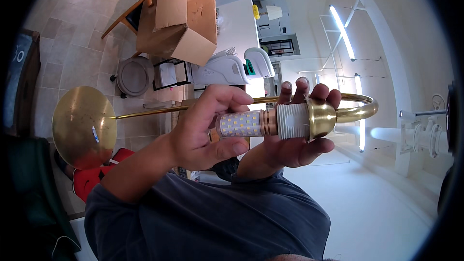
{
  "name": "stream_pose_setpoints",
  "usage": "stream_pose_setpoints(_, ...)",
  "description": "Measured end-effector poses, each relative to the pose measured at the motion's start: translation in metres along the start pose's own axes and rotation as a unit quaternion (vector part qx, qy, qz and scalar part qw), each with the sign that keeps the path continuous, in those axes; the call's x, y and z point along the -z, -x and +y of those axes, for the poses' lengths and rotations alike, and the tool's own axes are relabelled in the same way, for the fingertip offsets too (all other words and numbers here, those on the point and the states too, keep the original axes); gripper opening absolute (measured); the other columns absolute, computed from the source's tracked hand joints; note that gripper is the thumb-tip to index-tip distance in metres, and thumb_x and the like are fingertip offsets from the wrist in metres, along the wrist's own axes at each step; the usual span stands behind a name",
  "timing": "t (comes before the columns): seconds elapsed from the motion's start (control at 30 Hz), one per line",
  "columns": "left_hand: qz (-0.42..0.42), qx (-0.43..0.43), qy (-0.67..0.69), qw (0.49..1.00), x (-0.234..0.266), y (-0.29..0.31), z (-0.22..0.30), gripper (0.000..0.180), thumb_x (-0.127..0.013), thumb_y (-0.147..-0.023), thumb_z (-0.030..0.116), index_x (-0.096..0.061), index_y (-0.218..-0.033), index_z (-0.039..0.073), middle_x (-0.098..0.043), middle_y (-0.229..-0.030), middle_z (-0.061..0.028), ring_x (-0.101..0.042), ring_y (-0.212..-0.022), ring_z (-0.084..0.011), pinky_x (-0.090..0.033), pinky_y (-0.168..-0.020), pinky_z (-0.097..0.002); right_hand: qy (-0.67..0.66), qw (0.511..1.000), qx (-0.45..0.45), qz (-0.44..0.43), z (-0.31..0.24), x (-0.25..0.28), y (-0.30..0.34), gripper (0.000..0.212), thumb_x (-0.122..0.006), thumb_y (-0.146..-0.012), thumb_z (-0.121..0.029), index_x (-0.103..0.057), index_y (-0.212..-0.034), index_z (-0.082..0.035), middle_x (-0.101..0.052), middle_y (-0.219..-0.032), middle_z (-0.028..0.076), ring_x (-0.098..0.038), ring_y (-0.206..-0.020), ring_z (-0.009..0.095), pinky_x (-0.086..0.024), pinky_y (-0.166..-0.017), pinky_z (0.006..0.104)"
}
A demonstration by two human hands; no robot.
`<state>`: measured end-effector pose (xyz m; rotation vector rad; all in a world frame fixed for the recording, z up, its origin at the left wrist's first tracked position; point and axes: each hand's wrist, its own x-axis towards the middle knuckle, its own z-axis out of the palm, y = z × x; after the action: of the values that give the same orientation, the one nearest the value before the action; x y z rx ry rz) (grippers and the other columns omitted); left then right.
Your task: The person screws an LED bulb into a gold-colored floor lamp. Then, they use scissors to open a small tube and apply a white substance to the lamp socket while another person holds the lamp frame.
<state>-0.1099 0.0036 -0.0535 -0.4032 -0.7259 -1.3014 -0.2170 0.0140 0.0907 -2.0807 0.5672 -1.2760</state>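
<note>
Head view: the LED bulb point(241, 123) is loosely ringed by the left grip point(194, 128), contact unclear, at the brass socket point(322, 120) cradled in the right grip point(293, 152), fitting or removal seemingly being done, with careful turning called for.

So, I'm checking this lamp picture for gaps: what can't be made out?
All in the head view:
Inner end of the white cylindrical LED bulb: hidden by the white ribbed plastic sleeve.
Part of the thin gold metal stem: hidden by the left hand.
Right hand: palm partly hidden by the sleeve.
Small white-and-blue strip on the round gold metal disc: too small to identify.
</note>
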Motion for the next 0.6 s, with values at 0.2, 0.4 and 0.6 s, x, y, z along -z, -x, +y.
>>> stream_pose_setpoints(0.2, -0.001, 0.001, 0.002, 1.000, 0.001, 0.001, -0.002, 0.063, -0.075, -0.090, 0.033, -0.040, -0.131, 0.001, -0.050, -0.102, -0.0063, -0.050, -0.089, -0.0102, -0.044, -0.079, -0.0256, 0.016, 1.000, 0.002, -0.006, -0.002, 0.002, 0.001, 0.084, -0.063, -0.091, -0.055, -0.029, -0.151, -0.006, -0.040, -0.149, 0.016, -0.042, -0.134, 0.036, -0.037, -0.112, 0.0511)
stream_pose_setpoints(0.4, 0.018, 0.001, 0.020, 1.000, -0.002, -0.001, -0.002, 0.063, -0.076, -0.088, 0.031, -0.040, -0.131, 0.001, -0.052, -0.103, -0.0070, -0.052, -0.091, -0.0113, -0.046, -0.081, -0.0262, 0.076, 0.996, -0.021, 0.037, -0.003, -0.008, 0.005, 0.104, -0.072, -0.083, -0.058, -0.019, -0.154, -0.004, -0.030, -0.154, 0.023, -0.040, -0.137, 0.038, -0.036, -0.113, 0.0505)
stream_pose_setpoints(0.6, 0.013, -0.022, -0.062, 0.998, 0.004, -0.003, -0.003, 0.063, -0.079, -0.085, 0.028, -0.045, -0.129, -0.001, -0.059, -0.102, -0.0094, -0.059, -0.089, -0.0145, -0.050, -0.078, -0.0289, 0.103, 0.981, -0.133, 0.095, -0.002, -0.022, 0.011, 0.131, -0.083, -0.068, -0.061, -0.008, -0.154, 0.004, -0.035, -0.150, 0.028, -0.046, -0.133, 0.037, -0.040, -0.111, 0.0440)
